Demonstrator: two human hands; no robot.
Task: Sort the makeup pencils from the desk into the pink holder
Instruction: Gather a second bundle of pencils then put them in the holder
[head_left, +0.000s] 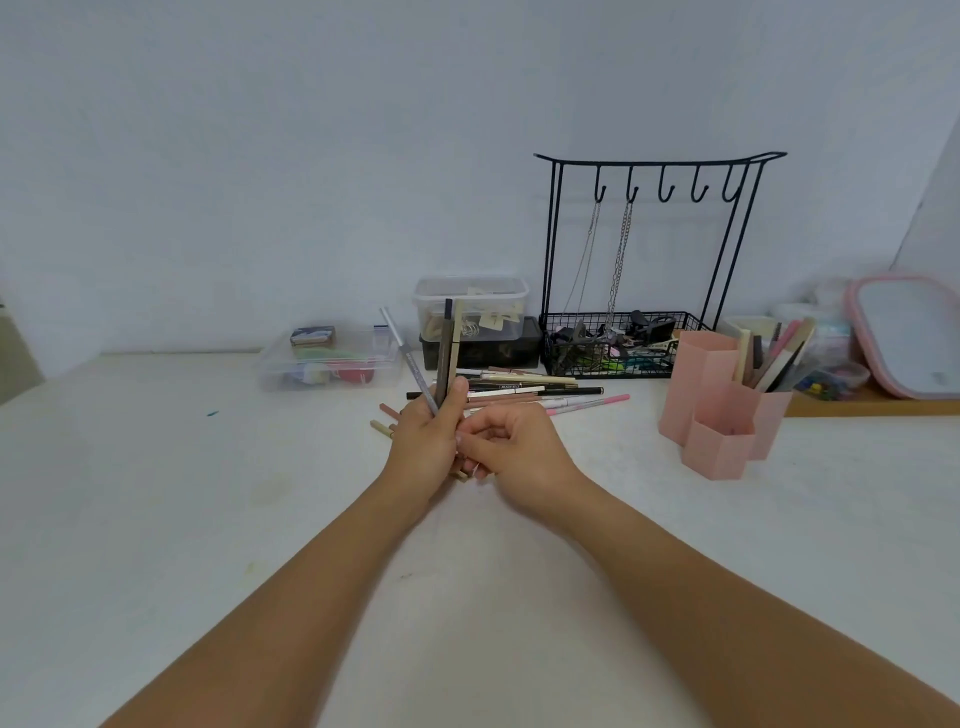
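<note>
Three makeup pencils (445, 353) stood gathered in the left hand (426, 441), its fingers clamped round their lower ends so that the tips fanned upward. The right hand (514, 447) sat just beside it, fingers curled together at the bottoms of the pencils; whether they pinched one could not be told. This looked like the collecting step, a bundle being squared up before transfer. Many loose pencils (524, 391) lay in a heap on the tabletop (156, 519) just behind the hands, so much of the sorting seemed left. The pink holder (717, 410), a cluster of hexagonal cups, stood well off to the right, its taller back cup already carrying several sticks. The next move would likely call for carrying the bundle rightward and dropping it upright into a cup.

Behind, against a plain pale wall, stood a black wire jewellery stand (644, 260) with chains, clear plastic boxes (332, 358) and a pink-rimmed mirror (914, 338).
</note>
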